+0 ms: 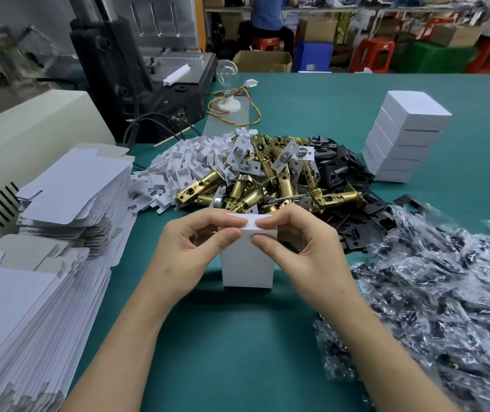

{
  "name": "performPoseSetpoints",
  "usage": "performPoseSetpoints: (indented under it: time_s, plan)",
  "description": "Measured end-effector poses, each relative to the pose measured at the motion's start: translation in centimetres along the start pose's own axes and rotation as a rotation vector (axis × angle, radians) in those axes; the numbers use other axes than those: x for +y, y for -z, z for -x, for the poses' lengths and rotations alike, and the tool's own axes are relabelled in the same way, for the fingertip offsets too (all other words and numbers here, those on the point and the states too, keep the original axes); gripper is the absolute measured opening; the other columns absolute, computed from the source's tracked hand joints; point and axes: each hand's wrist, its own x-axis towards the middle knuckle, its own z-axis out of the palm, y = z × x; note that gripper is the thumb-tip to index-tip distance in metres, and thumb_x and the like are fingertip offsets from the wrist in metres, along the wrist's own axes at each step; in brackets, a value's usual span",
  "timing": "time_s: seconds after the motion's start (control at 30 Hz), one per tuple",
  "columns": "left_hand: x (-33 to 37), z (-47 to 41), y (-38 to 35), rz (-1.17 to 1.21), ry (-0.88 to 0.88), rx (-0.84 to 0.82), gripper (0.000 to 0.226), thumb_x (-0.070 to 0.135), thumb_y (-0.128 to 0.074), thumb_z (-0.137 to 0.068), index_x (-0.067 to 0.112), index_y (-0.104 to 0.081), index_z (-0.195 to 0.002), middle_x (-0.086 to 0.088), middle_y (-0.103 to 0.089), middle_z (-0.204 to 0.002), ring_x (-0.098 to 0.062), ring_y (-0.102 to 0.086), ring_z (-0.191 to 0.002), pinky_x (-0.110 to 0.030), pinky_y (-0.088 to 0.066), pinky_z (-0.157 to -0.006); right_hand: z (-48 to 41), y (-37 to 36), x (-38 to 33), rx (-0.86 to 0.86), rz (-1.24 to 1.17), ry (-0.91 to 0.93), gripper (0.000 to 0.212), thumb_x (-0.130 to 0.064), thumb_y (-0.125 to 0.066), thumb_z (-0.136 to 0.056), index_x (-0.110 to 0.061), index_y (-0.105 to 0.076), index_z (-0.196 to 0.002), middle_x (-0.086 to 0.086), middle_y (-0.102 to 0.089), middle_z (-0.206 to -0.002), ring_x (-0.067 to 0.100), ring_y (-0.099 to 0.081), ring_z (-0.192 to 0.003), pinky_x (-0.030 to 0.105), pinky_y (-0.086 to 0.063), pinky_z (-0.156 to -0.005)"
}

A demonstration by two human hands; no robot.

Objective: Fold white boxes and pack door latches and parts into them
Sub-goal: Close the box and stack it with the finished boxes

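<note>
At centre frame, a small upright white cardboard box [246, 263] stands on the teal tabletop [238, 352] as a worker's left hand [190, 248] and right hand [300, 248] meet at its top edge. Each grip is narrow, thumb and forefinger pinching the top flap. What the box holds cannot be seen. The step in hand looks to be closing a box. Behind it lies a heap of brass door latches [267, 179], with white card inserts [184, 165] to its left and black metal plates [347, 173] to its right. Clear plastic bags of dark parts [431, 292] fill the lower right. Flat white carton blanks [74, 188] are stacked at left, and a column of closed white boxes [401, 138] stands at upper right. The next move likely calls for tucking the flap's tongue squarely inside the wall.
</note>
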Motion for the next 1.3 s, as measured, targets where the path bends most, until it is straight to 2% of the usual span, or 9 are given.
performPoseSetpoints:
  time_s: [0.13, 0.27, 0.43, 0.6, 0.73, 0.87, 1.07, 1.2, 1.3]
  plan:
    - [-0.1, 0.0, 0.1, -0.014, 0.03, -0.016, 0.023, 0.036, -0.077, -0.085, 0.044, -0.08, -0.106, 0.007, -0.079, -0.11, -0.009, -0.074, -0.103, -0.018, -0.056, -0.086, 0.0, 0.0, 0.1, -0.001, -0.023, -0.014, 0.015, -0.02, -0.079, -0.088, -0.026, -0.07, -0.097, -0.004, -0.074, -0.098, 0.019, -0.073, -0.097, 0.044, -0.06, -0.086]
    - [-1.0, 0.2, 0.7, -0.083, 0.154, -0.171, 0.06, 0.024, -0.084, -0.082, 0.046, -0.061, -0.133, 0.005, -0.076, -0.118, -0.017, -0.075, -0.105, -0.023, -0.059, -0.086, -0.2, 0.1, 0.2, 0.021, -0.031, -0.042, 0.02, -0.017, -0.079, -0.089, -0.027, -0.07, -0.104, -0.005, -0.075, -0.106, 0.017, -0.073, -0.1, 0.046, -0.06, -0.088]
    - [-1.7, 0.1, 0.5, -0.135, 0.155, -0.141, 0.064, 0.021, -0.081, -0.086, 0.042, -0.053, -0.14, 0.005, -0.075, -0.118, -0.017, -0.074, -0.107, -0.025, -0.059, -0.089, 0.0, 0.3, 0.3, -0.103, 0.105, -0.05, 0.061, -0.018, -0.083, -0.086, -0.038, -0.057, -0.137, -0.011, -0.072, -0.119, 0.011, -0.07, -0.11, 0.036, -0.058, -0.096]
    - [-1.7, -0.2, 0.2, -0.014, 0.171, 0.069, 0.058, 0.023, -0.084, -0.079, 0.048, -0.062, -0.126, 0.009, -0.076, -0.114, -0.012, -0.074, -0.105, -0.031, -0.062, -0.083, 0.2, -0.3, -0.6, -0.043, 0.248, -0.066, 0.085, -0.039, -0.087, -0.079, -0.056, -0.034, -0.144, -0.02, -0.059, -0.132, -0.002, -0.062, -0.114, 0.014, -0.05, -0.089]
    - [-1.9, -0.5, -0.3, 0.215, 0.286, 0.278, 0.055, 0.017, -0.089, -0.077, 0.041, -0.066, -0.121, 0.007, -0.079, -0.112, -0.016, -0.074, -0.11, -0.034, -0.063, -0.084, 0.7, -1.4, -1.8, -0.187, 0.532, -0.015, 0.102, -0.05, -0.088, -0.072, -0.046, -0.027, -0.153, -0.023, -0.036, -0.147, 0.003, -0.047, -0.129, 0.028, -0.046, -0.104]
    - [-1.5, -0.5, -0.5, 0.417, 0.399, 0.323, 0.041, 0.016, -0.078, -0.089, 0.021, -0.064, -0.127, -0.003, -0.08, -0.112, -0.02, -0.078, -0.1, -0.026, -0.062, -0.07, 1.0, -2.3, -3.0, -0.178, 0.688, 0.018, 0.095, -0.054, -0.084, -0.075, -0.036, -0.033, -0.153, -0.017, -0.034, -0.149, 0.01, -0.047, -0.131, 0.034, -0.048, -0.104]
    - [-0.8, -0.5, -1.1, 0.511, 0.452, 0.249, 0.038, 0.03, -0.068, -0.096, 0.014, -0.065, -0.13, -0.008, -0.078, -0.113, -0.016, -0.077, -0.086, -0.026, -0.061, -0.065, 1.0, -2.8, -4.1, -0.014, 1.006, 0.077, 0.079, -0.062, -0.08, -0.074, -0.025, -0.055, -0.139, 0.001, -0.052, -0.132, 0.023, -0.05, -0.119, 0.039, -0.046, -0.096]
    - [0.1, -0.6, -0.8, 0.611, 0.355, 0.122, 0.056, 0.045, -0.07, -0.091, 0.021, -0.06, -0.141, -0.014, -0.071, -0.123, -0.02, -0.074, -0.095, -0.031, -0.063, -0.074, 0.2, -1.4, -5.1, 0.052, 0.793, 0.022, 0.065, -0.044, -0.082, -0.078, -0.024, -0.059, -0.136, -0.003, -0.055, -0.127, 0.016, -0.051, -0.12, 0.03, -0.044, -0.1]
    - [0.2, -0.4, -0.5, 0.648, 0.274, 0.01, 0.079, 0.056, -0.076, -0.087, 0.033, -0.046, -0.156, -0.012, -0.067, -0.138, -0.026, -0.069, -0.12, -0.042, -0.062, -0.091, -0.7, 0.3, -5.9, 0.061, 0.395, -0.147, 0.058, -0.036, -0.087, -0.076, -0.035, -0.063, -0.129, -0.01, -0.063, -0.122, 0.005, -0.059, -0.108, 0.019, -0.047, -0.092]
